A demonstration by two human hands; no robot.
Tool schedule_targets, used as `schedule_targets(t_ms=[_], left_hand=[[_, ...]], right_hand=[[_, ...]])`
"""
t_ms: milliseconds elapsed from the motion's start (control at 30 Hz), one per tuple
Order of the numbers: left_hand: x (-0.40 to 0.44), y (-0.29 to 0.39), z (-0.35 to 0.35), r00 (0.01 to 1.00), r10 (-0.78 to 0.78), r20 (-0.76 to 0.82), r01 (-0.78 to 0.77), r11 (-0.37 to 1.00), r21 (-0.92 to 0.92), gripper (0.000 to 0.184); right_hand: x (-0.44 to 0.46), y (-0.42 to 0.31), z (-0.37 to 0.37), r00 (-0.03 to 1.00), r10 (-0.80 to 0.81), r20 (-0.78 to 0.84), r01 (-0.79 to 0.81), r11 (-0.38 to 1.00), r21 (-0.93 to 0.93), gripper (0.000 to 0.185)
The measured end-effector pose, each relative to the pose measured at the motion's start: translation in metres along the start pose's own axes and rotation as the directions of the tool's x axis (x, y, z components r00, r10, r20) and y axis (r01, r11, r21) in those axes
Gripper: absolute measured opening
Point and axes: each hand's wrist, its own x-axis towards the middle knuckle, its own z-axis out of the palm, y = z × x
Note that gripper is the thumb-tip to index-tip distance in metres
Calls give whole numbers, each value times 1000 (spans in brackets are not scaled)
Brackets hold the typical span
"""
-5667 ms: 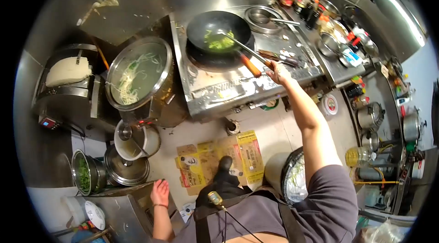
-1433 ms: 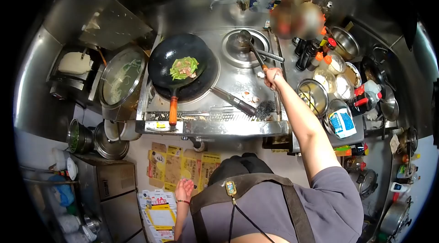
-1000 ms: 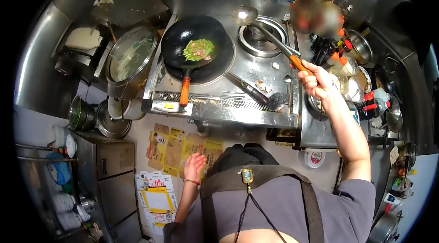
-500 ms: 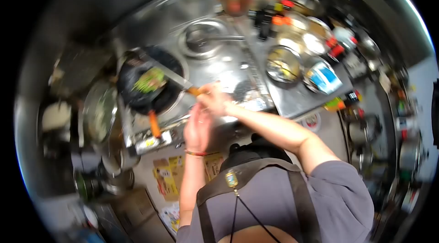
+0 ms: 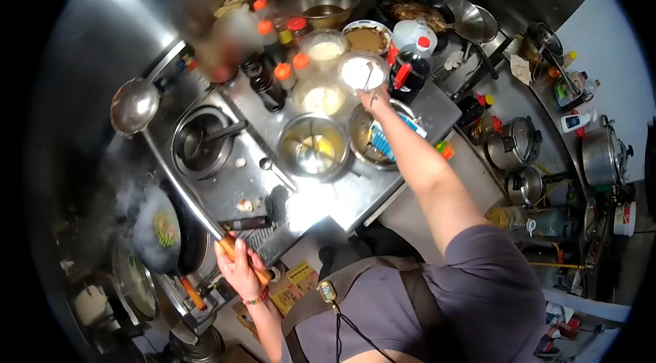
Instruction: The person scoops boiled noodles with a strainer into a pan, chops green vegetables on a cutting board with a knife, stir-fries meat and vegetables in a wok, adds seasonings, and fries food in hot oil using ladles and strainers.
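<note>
My left hand [image 5: 239, 266] is closed round the wooden handle of a long metal ladle [image 5: 174, 175], whose bowl is raised at the upper left over the stove. At the far side of the counter, my right hand [image 5: 374, 98] is at the near rim of a bowl of white powder [image 5: 357, 72]. Its fingers look pinched on a thin utensil [image 5: 370, 77] that stands in the powder; the utensil's kind is unclear. Lower left, a steaming wok [image 5: 152, 243] with an orange handle holds chopped green food [image 5: 165, 228].
Several sauce bottles [image 5: 282, 74] with orange caps stand left of the bowls. A metal bowl with yellow contents [image 5: 314, 147] sits nearer me. A dark bottle with a red cap [image 5: 410, 68] is just right of my right hand. A covered pot [image 5: 203, 139] stands between wok and counter.
My hands have parted: the left now holds the ladle's handle, which the right held before. My right hand has reached to the powder bowl. The view has turned right, and steam rises from the wok.
</note>
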Motion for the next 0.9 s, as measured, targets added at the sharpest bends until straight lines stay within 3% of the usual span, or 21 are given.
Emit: schedule_targets(t_ms=[33, 67, 133, 200, 233, 267, 333, 400, 533, 567, 600, 633, 733, 800, 867, 900], left_hand=[[-2, 5, 16, 998, -24, 66, 26, 999, -43, 18], [-2, 5, 29, 991, -45, 128, 56, 995, -84, 19], [-5, 1, 45, 976, -150, 160, 165, 983, -84, 21], [-8, 0, 70, 965, -222, 137, 214, 974, 73, 22], [-9, -3, 76, 957, -258, 136, 238, 960, 147, 23], [-8, -9, 80, 948, -265, 174, 240, 958, 154, 22], [-5, -19, 84, 925, -291, 243, 248, 950, 190, 20], [0, -24, 92, 900, -346, 264, 297, 932, 209, 17], [14, -42, 90, 837, -429, 340, 327, 890, 319, 17], [17, -42, 91, 826, -446, 345, 329, 878, 346, 17], [19, -42, 91, 816, -461, 349, 331, 867, 373, 17], [22, -43, 91, 814, -461, 353, 331, 868, 371, 17], [28, -45, 91, 789, -492, 370, 347, 852, 392, 15], [32, -47, 90, 761, -497, 418, 321, 847, 423, 13], [35, -46, 87, 757, -509, 410, 344, 844, 412, 15], [36, -42, 87, 731, -533, 426, 398, 840, 368, 16]], right_hand=[[0, -9, -9, 930, 215, 299, -317, 881, 352, 43], [11, -10, -5, 833, 306, 461, -481, 812, 331, 29], [26, -2, 1, 815, 233, 531, -448, 834, 321, 14], [47, 21, 11, 886, 221, 408, -340, 907, 247, 12], [58, 44, 17, 967, -141, 214, 162, 983, -82, 16], [66, 57, 12, 948, -292, 130, 314, 927, -206, 22], [38, 22, -38, 945, -192, 264, 266, 922, -283, 33], [41, 26, -35, 946, -212, 246, 276, 923, -269, 31], [46, 30, -12, 973, -158, 166, 172, 983, -71, 24], [43, 24, -13, 980, -36, 197, 4, 987, 160, 22], [38, 13, -19, 964, 74, 255, -169, 912, 374, 28], [31, 5, -27, 956, 102, 275, -228, 850, 475, 27], [15, -7, -53, 938, 60, 341, -252, 794, 553, 23], [-8, -16, -74, 923, -37, 384, -181, 837, 516, 19], [-31, -28, -87, 929, -285, 235, 222, 940, 261, 20], [-27, -19, -80, 886, -447, 121, 439, 894, 85, 19]])
